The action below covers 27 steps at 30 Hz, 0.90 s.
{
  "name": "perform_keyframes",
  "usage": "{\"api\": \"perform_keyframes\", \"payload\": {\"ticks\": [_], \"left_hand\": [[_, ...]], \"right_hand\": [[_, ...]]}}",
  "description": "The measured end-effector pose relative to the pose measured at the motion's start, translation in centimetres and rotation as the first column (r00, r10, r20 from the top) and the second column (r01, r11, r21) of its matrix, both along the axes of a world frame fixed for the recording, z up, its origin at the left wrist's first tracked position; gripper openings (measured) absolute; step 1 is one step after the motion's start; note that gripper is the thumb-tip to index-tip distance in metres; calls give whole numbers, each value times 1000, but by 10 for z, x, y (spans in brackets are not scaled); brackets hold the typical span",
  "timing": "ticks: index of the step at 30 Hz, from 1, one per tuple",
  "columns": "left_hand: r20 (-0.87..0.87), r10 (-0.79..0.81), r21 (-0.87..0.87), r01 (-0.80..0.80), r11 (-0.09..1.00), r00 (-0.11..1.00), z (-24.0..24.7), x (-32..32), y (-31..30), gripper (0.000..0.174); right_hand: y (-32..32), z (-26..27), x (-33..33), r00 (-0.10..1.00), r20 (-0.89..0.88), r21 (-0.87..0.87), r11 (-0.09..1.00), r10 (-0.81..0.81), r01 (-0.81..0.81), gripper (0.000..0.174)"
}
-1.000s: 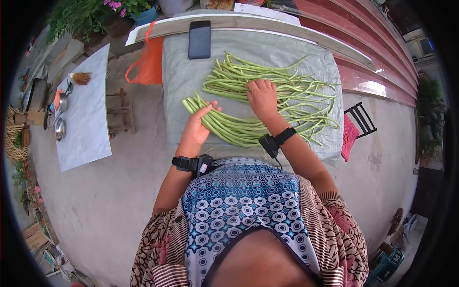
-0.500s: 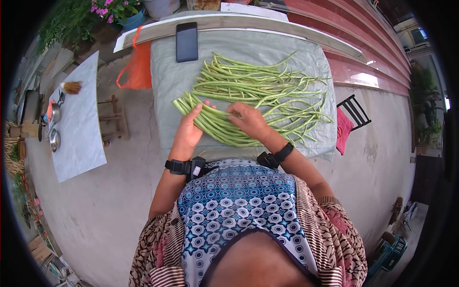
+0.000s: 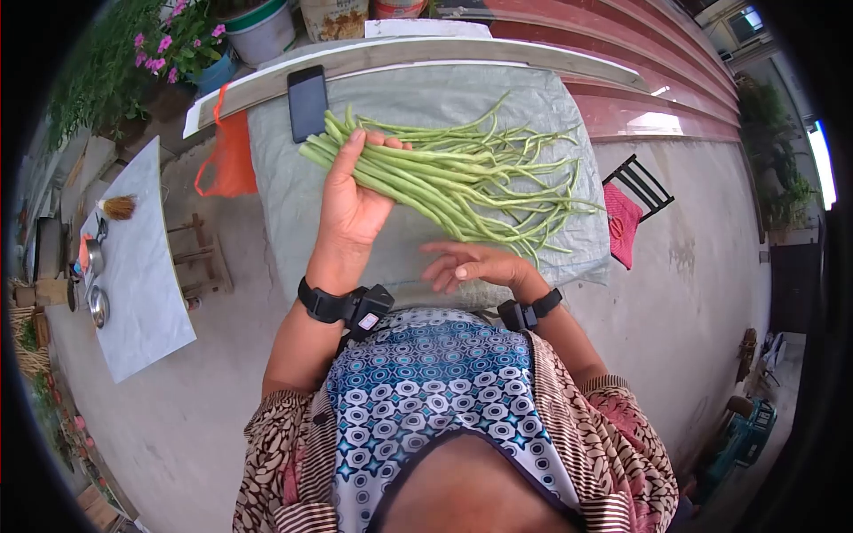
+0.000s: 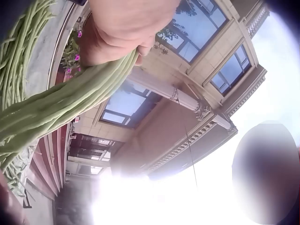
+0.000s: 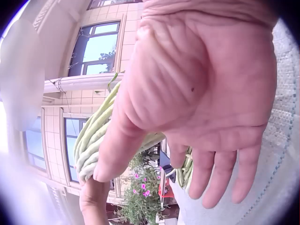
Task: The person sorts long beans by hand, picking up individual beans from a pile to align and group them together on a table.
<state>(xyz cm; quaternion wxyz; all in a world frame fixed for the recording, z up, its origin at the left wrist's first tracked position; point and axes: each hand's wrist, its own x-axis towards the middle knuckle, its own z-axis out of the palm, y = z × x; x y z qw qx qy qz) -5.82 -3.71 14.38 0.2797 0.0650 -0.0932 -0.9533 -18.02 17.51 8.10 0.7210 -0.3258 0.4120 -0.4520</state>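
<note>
A bundle of long green beans [image 3: 418, 182] is gripped near its left ends by my left hand [image 3: 355, 200], thumb across the top. In the left wrist view the left hand [image 4: 126, 33] is wrapped round the beans [image 4: 61, 105], which trail to the lower left. More beans [image 3: 480, 133] lie behind the bundle on the grey-green sheet [image 3: 284, 204]. My right hand [image 3: 480, 265] is held below the bundle, fingers spread and holding nothing. In the right wrist view its palm [image 5: 201, 93] shows with extended fingers, the held beans [image 5: 96, 136] beyond the thumb.
A dark phone [image 3: 307, 105] lies at the sheet's back left, beside a long board [image 3: 400, 55]. An orange bag [image 3: 231, 158] hangs at the left edge. A side table [image 3: 147, 284] with bowls stands left; a folding stool [image 3: 640, 188] stands right. Flowerpots [image 3: 259, 34] are behind.
My left hand has raised the bundle and moved it away from the body, over the other beans. My right hand has left the beans, come nearer the body and spread its fingers.
</note>
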Motion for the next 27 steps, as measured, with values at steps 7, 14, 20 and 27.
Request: {"api": "perform_keyframes", "payload": {"ticks": [7,14,20,27], "left_hand": [[-163,-449,-527,307,792,879,28,0,18,25],[-61,-576,-737,352,577,815,-2,38,9,27],[21,-172,-77,173,982,985,-55,43,-1,17],[260,-110,151,72,986,959,-124,43,-23,11]], "right_hand": [[-11,-8,-2,334,774,2,529,-539,848,104],[23,-55,-58,-118,880,259,257,-460,931,84],[33,-26,-75,-7,810,175,230,-587,957,62],[19,-51,-84,-111,454,486,141,-884,863,32]]}}
